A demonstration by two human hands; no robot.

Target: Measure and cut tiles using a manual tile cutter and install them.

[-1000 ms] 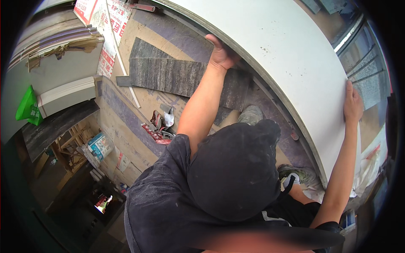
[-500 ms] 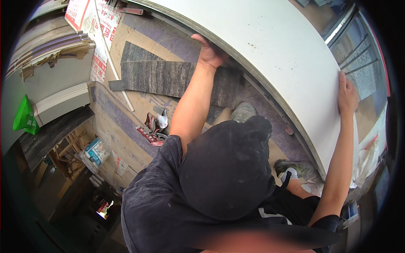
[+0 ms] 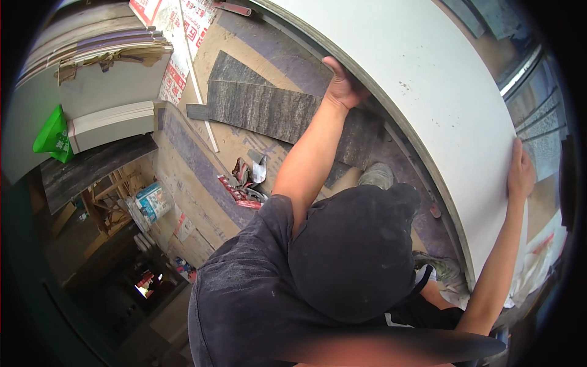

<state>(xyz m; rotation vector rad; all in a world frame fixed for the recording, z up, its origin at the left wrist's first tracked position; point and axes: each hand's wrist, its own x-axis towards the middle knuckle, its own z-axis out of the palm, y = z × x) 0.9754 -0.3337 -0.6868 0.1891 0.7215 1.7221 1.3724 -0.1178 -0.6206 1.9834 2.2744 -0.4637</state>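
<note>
A large white board (image 3: 422, 98) with a brown layered edge spans the upper right, tilted above the floor. My left hand (image 3: 343, 92) grips its near edge, thumb up outside and fingers hidden behind it. On the board's right edge, my right hand (image 3: 521, 174) is closed, with part of its fingers out of sight. Below my left hand, dark wood-grain planks (image 3: 263, 111) lie on the floor. A rounded black cloth shape like a cap (image 3: 354, 254) fills the lower middle, between the two arms. Past it a dusty shoe (image 3: 376, 175) shows close to the board.
Stacked panels (image 3: 116, 116) stand at the left with a green bag (image 3: 55, 134) beside them. A thin white strip (image 3: 199, 92) crosses the floor near the planks. Red and silver packaging (image 3: 244, 183) lies left of my forearm. A blue-and-white bucket (image 3: 153, 203) stands lower left.
The whole view has shifted, so the board, floor things and arms appear farther right. Both hands keep the same hold on the board.
</note>
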